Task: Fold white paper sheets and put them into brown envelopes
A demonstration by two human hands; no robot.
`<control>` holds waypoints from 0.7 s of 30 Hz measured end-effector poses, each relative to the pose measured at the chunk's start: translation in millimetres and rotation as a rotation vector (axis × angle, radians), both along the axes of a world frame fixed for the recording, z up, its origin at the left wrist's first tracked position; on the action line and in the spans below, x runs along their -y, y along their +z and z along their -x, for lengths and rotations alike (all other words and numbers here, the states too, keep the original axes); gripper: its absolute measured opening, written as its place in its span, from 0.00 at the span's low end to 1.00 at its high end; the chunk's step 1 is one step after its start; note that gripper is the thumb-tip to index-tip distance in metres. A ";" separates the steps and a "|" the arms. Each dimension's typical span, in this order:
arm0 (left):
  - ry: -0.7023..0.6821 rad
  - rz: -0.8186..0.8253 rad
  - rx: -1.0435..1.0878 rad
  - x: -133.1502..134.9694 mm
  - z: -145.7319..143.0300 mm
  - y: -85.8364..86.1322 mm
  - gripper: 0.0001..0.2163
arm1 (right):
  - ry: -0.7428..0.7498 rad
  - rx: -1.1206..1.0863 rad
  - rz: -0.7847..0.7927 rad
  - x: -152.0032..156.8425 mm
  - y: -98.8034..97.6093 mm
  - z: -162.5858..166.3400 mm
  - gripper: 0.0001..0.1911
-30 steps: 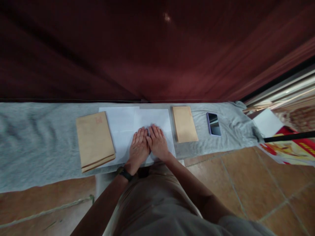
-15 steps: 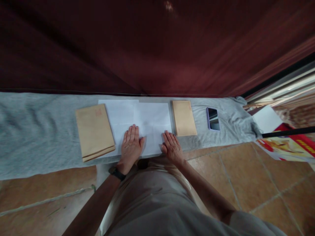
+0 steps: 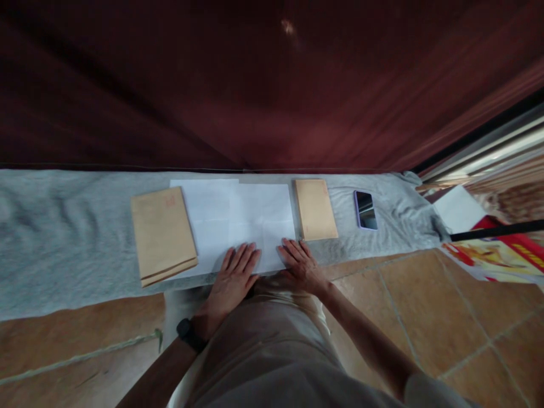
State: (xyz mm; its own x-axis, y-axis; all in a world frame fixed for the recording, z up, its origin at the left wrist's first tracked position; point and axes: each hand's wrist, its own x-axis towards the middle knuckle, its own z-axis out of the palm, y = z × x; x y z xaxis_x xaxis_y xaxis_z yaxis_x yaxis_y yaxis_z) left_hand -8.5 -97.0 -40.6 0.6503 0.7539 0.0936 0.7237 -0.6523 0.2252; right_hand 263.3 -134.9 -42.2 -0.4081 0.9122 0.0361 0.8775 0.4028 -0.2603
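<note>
White sheets of paper [image 3: 259, 209] with faint crease lines lie flat on a grey cloth. My left hand [image 3: 236, 275], a dark watch [image 3: 191, 334] on its wrist, rests with fingers stretched out on the near edge of the paper. Flat on the near right corner of the sheets lies my right hand [image 3: 301, 263], fingers extended. A stack of larger brown envelopes [image 3: 164, 232] covers part of the paper's left side. To the right of the paper is a stack of smaller brown envelopes [image 3: 317, 209], just beyond my right fingertips.
The grey cloth [image 3: 63, 243] covers a long narrow surface. A phone [image 3: 365, 209] lies on it at the right. Behind hangs a dark red curtain [image 3: 263, 102]. A red and yellow printed box [image 3: 497, 255] stands at the far right, above the tiled floor [image 3: 429, 306].
My left hand has slid toward me and slightly right, to the paper's near edge. My right hand has also drawn a little nearer. The view has shifted slightly.
</note>
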 end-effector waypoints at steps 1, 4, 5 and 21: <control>-0.005 -0.003 -0.007 -0.9 0.1 1.9 0.26 | 0.007 -0.008 0.003 -0.8 -0.2 -1.0 0.36; -0.013 -0.003 -0.027 -3.9 -0.5 11.5 0.24 | 0.017 -0.037 0.007 -2.6 -1.4 -2.7 0.36; -0.013 0.001 -0.037 -4.5 -1.5 15.0 0.24 | 0.018 -0.049 0.009 -3.0 -1.7 -2.8 0.36; -0.084 0.084 -0.037 3.7 17.7 20.1 0.18 | 0.095 -0.395 0.117 -7.0 1.7 -16.5 0.22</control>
State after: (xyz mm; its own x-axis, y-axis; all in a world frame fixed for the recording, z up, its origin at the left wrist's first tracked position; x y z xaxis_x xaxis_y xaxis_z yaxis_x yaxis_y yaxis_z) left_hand -26.2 -100.6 -20.5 0.7132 0.7009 0.0067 0.6764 -0.6907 0.2558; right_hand 279.8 -127.9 -40.5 -0.4662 0.8784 0.1051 0.6615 0.4250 -0.6179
